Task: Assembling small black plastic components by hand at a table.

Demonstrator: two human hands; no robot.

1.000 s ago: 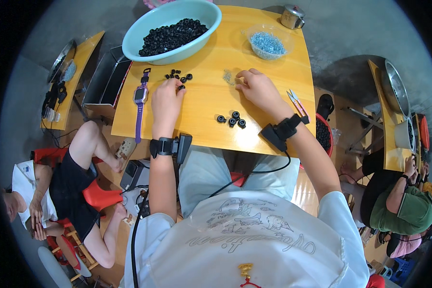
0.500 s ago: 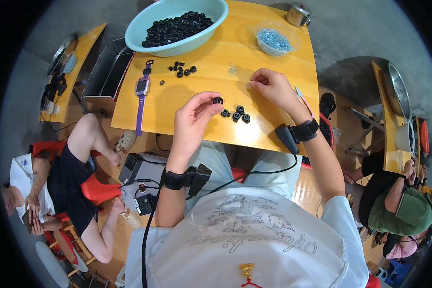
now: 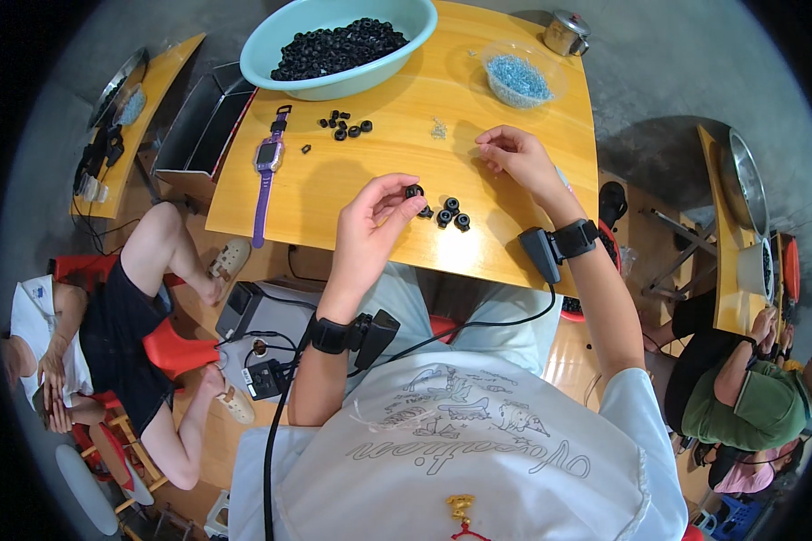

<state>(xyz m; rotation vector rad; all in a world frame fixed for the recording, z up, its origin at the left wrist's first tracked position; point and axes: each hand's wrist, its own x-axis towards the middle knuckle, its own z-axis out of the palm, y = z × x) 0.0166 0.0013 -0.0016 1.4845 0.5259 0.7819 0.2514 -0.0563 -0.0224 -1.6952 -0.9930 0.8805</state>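
A small black rubber ring (image 3: pixel 413 191) is pinched between the fingers of the left hand (image 3: pixel 373 221) above the yellow wooden bench (image 3: pixel 334 194), three like rings (image 3: pixel 451 215) lying at its four o'clock, while the right hand (image 3: pixel 514 153), fingers loosely curled, is seen holding nothing discernible.

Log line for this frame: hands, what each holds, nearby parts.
left hand: pinching black ring | right hand: fingertips on table, nothing visibly held | nearby: black rings, teal bowl, purple watch
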